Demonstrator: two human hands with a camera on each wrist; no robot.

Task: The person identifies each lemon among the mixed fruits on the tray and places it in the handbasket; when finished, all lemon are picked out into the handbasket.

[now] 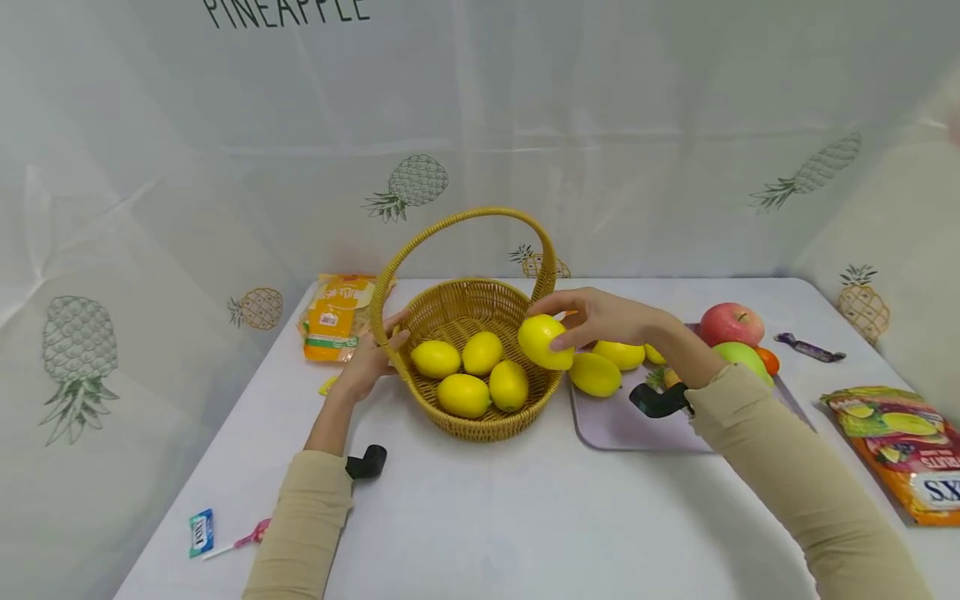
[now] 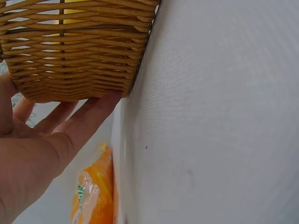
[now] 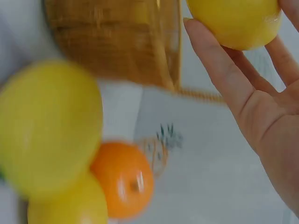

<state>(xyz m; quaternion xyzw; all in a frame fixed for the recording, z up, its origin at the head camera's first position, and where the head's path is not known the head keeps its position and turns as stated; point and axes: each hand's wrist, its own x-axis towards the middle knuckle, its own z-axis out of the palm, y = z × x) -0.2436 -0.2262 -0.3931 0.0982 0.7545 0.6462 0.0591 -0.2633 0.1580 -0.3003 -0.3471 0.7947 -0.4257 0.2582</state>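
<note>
My right hand (image 1: 588,315) holds a yellow lemon (image 1: 545,340) between thumb and fingers, over the right rim of a woven basket (image 1: 480,430) with a tall arched handle. That lemon (image 3: 236,21) also shows at the top of the right wrist view. Several lemons (image 1: 463,395) lie in the bottom of the basket. At the basket's left side is my left hand (image 1: 369,363); in the left wrist view its extended fingers (image 2: 91,122) rest against the outer weave. More lemons (image 1: 596,375) lie on a pale purple tray (image 1: 637,433) right of the basket.
The tray also bears a red apple (image 1: 732,325), a green fruit (image 1: 741,358) and an orange (image 1: 768,361). A snack bag (image 1: 333,321) lies behind the left hand, a fruit-print bag (image 1: 903,450) far right. A wrapped candy (image 1: 810,347), a small packet (image 1: 201,533) and a lollipop (image 1: 251,535) lie around.
</note>
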